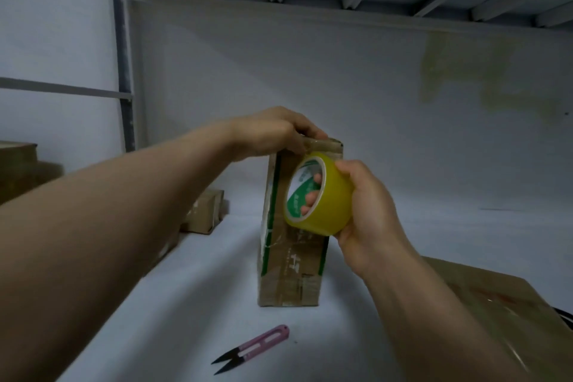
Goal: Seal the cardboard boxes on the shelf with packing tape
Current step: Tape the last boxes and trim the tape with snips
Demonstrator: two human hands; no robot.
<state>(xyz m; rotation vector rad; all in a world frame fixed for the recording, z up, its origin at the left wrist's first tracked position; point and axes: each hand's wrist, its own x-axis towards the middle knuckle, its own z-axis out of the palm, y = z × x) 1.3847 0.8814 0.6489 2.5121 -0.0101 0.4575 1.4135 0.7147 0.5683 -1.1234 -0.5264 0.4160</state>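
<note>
Cardboard box (291, 263) stands on end on the shelf (186, 288), long axis vertical, dead ahead between both hands. Left hand (273, 133) sits on its top end, fingers curled over the top edge, gripping it. It's probably pinning the tape's loose end there, but the film is too faint to confirm. Right hand (366, 205) is lower and nearer the body, clamped on the yellow tape roll (331, 195): fingers through the core, thumb on the outside. The roll is against the upper part of the box's near face, just below the left hand. Hands are close but not touching, left above, right below. Key relation: the tape run follows the box's long axis, so I'd expect the roll to travel straight down from the left hand toward the shelf, with the left hand anchoring the top. Left hand is nearer the top flap, right hand does the pull. Old tape shows on the lower face. Pink snips (251, 347) lie on the shelf below the right hand and nearer the body, untouched. A larger box (511, 304) lies low to the right of the right hand, a small box (204, 211) beyond the left forearm.
</note>
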